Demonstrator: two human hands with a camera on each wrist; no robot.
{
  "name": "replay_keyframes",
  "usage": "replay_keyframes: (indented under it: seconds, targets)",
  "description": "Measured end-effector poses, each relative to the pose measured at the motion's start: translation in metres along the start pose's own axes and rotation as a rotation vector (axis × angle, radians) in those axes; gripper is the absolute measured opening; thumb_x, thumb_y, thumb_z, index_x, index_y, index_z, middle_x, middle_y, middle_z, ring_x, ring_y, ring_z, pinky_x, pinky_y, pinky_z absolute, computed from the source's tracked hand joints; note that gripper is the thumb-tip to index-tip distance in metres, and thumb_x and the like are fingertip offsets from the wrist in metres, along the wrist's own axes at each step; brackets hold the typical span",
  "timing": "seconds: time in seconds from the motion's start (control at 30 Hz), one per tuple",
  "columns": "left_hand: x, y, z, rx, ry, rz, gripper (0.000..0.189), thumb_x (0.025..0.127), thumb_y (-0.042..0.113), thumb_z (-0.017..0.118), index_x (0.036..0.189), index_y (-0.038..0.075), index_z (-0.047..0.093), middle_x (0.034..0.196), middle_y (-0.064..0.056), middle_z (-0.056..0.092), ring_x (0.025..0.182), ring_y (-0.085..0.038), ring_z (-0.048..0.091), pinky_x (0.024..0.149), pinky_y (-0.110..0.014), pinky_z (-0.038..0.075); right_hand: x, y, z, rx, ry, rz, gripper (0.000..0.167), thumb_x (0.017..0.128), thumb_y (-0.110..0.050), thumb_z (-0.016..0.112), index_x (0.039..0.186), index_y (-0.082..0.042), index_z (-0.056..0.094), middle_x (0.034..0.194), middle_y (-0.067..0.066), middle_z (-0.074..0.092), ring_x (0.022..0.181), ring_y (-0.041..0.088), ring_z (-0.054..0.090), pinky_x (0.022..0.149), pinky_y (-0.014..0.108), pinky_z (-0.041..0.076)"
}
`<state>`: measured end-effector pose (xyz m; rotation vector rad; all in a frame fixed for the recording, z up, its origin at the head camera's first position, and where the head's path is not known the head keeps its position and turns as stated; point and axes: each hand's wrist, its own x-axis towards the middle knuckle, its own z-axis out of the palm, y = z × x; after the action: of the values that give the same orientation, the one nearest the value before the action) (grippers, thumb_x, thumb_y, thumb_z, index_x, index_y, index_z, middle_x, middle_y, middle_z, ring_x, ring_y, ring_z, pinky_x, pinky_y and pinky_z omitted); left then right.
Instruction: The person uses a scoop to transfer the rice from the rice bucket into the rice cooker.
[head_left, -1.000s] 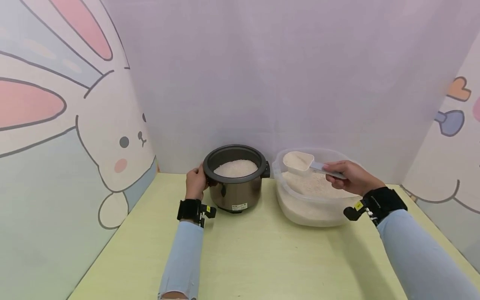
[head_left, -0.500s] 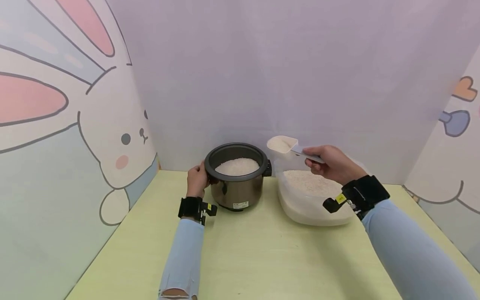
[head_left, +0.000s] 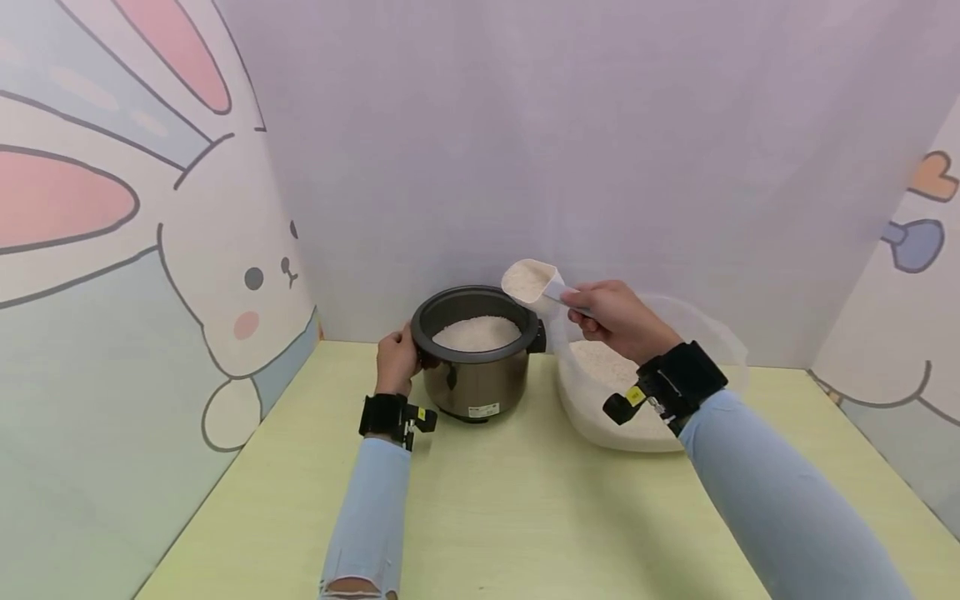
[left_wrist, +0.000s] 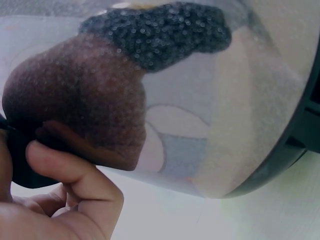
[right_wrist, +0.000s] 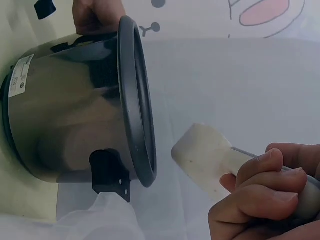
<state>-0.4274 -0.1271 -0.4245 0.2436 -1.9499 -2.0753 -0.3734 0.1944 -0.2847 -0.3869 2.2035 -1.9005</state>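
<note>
A dark, shiny rice cooker (head_left: 474, 379) without a lid stands at the back of the table, with white rice (head_left: 477, 334) inside its pot. My left hand (head_left: 397, 362) grips the cooker's black side handle (left_wrist: 27, 160), thumb and curled fingers around it in the left wrist view. My right hand (head_left: 617, 315) holds a white scoop (head_left: 528, 282) by its grey handle. Rice fills the scoop's cup, which is held level above the cooker's right rim. In the right wrist view the scoop (right_wrist: 202, 155) is just beyond the cooker's rim (right_wrist: 135, 100).
A clear plastic tub (head_left: 592, 417) of rice sits right of the cooker, partly hidden by my right hand and wrist. Behind both hangs a pale lilac backdrop (head_left: 525, 142). Cartoon-printed panels (head_left: 225, 333) flank the pale yellow table (head_left: 480, 508).
My right hand has carried the full scoop left and up, from over the tub to above the cooker's right rim. My left hand stays on the cooker's handle.
</note>
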Motion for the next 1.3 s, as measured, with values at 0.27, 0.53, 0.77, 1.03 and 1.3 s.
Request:
replay_keyframes:
  seconds: [0.27,0.53,0.77,1.03,1.3]
  targets:
    - [-0.002,0.0,0.0,-0.005,-0.014,0.005,0.041,0.108,0.04,0.051,0.082,0.008,0.054,0.06,0.003,0.044,0.049,-0.01,0.043,0.051,-0.027,0.04,0.008,-0.007,0.022,-0.131,0.05,-0.059,0.032,0.109,-0.02,0.053,0.079,-0.009,0.05,0.07,0.003,0.041,0.057,0.014,0.022,0.059,0.031,0.025]
    - [-0.002,0.0,0.0,-0.011,-0.016,0.006,0.041,0.109,0.039,0.05,0.081,0.009,0.052,0.06,0.003,0.043,0.048,-0.009,0.041,0.051,-0.026,0.04,0.015,-0.012,0.037,-0.192,0.113,-0.06,0.035,0.109,-0.021,0.052,0.077,-0.008,0.043,0.068,0.004,0.04,0.054,0.013,0.022,0.058,0.03,0.024]
    - [-0.002,0.001,0.001,-0.003,0.0,-0.002,0.041,0.109,0.039,0.051,0.082,0.008,0.053,0.06,0.003,0.042,0.048,-0.009,0.041,0.049,-0.024,0.039,0.019,-0.008,0.04,-0.246,0.142,-0.09,0.024,0.109,-0.02,0.051,0.09,-0.006,0.058,0.064,-0.001,0.036,0.054,0.013,0.022,0.057,0.03,0.025]
    - [0.0,0.001,0.0,-0.004,0.006,-0.009,0.042,0.108,0.041,0.051,0.083,0.008,0.056,0.061,0.004,0.045,0.046,-0.007,0.043,0.049,-0.023,0.04,0.02,-0.007,0.047,-0.313,0.163,-0.087,0.042,0.11,-0.016,0.048,0.149,-0.001,0.048,0.085,0.004,0.043,0.064,0.016,0.033,0.071,0.034,0.033]
    - [-0.001,0.001,0.0,0.0,0.008,-0.007,0.043,0.109,0.041,0.05,0.081,0.009,0.054,0.058,0.004,0.042,0.045,-0.007,0.041,0.048,-0.023,0.038,0.018,-0.005,0.052,-0.391,0.167,-0.156,0.041,0.11,-0.017,0.047,0.149,-0.002,0.05,0.106,0.016,0.057,0.058,0.015,0.032,0.061,0.032,0.033]
